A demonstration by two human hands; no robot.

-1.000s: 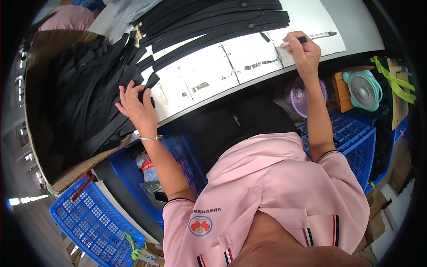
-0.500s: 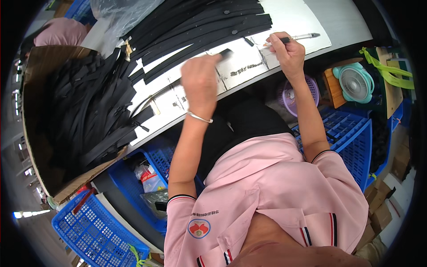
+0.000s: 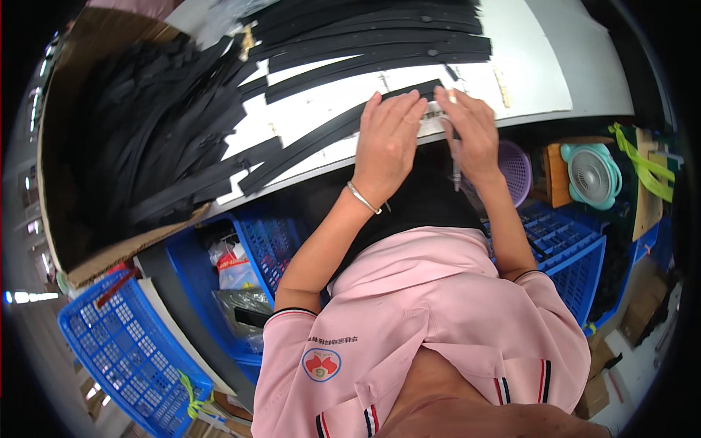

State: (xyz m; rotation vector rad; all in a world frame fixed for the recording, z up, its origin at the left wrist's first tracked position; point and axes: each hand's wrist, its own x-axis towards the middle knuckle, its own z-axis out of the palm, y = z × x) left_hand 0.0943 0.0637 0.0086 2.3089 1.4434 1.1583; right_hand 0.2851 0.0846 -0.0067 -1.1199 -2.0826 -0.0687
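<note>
The strip before me looks like matt black cloth, as do the heaped strips in the dull cardboard box; the white sheet beneath my strip is smooth. My bracelet is shiny, smooth metal and my shirt matt cloth. Near me, the blue basket and fan look plastic, the orange panel wood.

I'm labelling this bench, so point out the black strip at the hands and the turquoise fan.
Black strip [image 3: 307,144]: head view, on its exposed stretch.
Turquoise fan [image 3: 590,177]: head view, on its front grille.
</note>
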